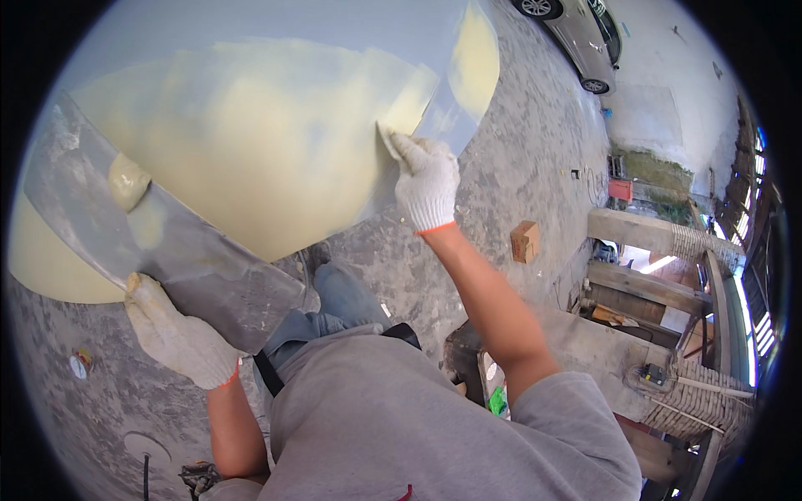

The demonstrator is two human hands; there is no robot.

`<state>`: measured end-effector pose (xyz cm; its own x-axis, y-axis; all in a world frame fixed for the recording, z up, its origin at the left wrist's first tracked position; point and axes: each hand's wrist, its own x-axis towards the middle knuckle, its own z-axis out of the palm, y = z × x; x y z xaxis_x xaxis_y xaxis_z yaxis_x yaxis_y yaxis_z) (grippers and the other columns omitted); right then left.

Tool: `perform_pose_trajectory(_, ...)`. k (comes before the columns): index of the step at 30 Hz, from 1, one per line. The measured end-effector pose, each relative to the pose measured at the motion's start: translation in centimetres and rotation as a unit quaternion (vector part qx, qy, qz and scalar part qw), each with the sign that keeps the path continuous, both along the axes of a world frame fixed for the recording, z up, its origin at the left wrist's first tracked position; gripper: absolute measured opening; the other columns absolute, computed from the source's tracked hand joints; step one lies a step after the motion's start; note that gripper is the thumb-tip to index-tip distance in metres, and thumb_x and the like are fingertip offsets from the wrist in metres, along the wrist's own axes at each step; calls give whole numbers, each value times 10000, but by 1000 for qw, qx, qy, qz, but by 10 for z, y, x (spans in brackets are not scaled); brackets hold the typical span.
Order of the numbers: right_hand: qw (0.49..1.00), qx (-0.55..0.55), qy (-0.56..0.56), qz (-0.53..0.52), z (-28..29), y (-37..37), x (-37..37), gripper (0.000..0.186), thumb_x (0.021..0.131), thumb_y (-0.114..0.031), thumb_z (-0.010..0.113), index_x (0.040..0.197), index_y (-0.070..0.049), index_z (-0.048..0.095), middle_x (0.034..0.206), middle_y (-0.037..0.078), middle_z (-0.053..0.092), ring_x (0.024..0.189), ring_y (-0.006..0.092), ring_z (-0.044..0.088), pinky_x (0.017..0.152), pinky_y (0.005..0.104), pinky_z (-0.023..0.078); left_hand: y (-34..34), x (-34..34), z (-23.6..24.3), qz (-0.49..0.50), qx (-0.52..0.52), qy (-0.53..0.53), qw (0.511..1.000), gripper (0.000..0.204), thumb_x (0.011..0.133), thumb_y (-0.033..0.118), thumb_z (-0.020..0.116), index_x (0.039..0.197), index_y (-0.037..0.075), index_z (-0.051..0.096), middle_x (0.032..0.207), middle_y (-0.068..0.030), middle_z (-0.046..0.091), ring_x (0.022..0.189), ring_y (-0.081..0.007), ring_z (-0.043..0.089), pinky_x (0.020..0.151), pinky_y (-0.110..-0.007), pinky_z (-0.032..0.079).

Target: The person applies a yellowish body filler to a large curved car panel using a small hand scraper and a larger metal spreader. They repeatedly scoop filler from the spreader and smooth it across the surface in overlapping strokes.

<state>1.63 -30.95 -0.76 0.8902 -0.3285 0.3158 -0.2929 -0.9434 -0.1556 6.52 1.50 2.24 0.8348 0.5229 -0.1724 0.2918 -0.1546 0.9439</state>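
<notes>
My left hand [177, 330], in a white knit glove with an orange cuff, grips the lower edge of a dark grey mixing board [221, 280]. A lump of cream-coloured putty [129, 182] sits towards the board's far left end. My right hand [429, 185], gloved the same way, pinches a thin, pale putty spreader [385, 140]. The spreader's edge is against a large, curved, grey-blue panel [334, 29], near the panel's right side. Pale yellow putty [242, 150] is smeared broadly over the panel. The board hides part of the panel's lower left.
A cardboard box [525, 241] lies on the stained concrete floor [535, 125] to the right. Farther off stand a silver car [581, 33] and a red box [620, 189]. Timber beams [647, 284] fill the right side. A small round object [80, 364] lies at left.
</notes>
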Motion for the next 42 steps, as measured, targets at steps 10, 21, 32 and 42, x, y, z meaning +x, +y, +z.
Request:
perform_pose_trajectory(10,995,44,-43,-73,21,-90,57,299,955,-71,673,1216,-88,816,1158,175,793,1028,377,744,933,449,584,-9,-13,3,44,36,-13,998,570,1130,382,561,1388,-120,643,1287,-220,691,1096,-281,618,1011,-365,487)
perform_pose_trajectory(21,997,45,36,-60,26,-85,81,333,963,-53,663,1246,-133,818,1126,143,798,1038,339,744,958,401,573,-17,-17,3,78,51,23,995,563,1133,374,552,1368,-128,651,1278,-232,704,1113,-292,634,1020,-365,487)
perform_pose_trajectory(32,1000,13,-17,-9,3,-17,30,327,923,-50,715,1211,-151,835,1113,150,797,1039,360,730,942,441,571,9,-6,11,-1,9,16,1000,547,1137,376,560,1368,-111,652,1244,-181,699,1057,-250,597,994,-350,482)
perform_pose_trajectory(42,997,34,-65,-20,-40,52,-23,439,843,21,650,1204,-148,832,1140,122,798,1075,356,710,942,460,545,44,-17,-5,-61,-6,3,998,573,1134,392,579,1384,-120,636,1238,-161,699,1076,-224,603,1009,-330,473)
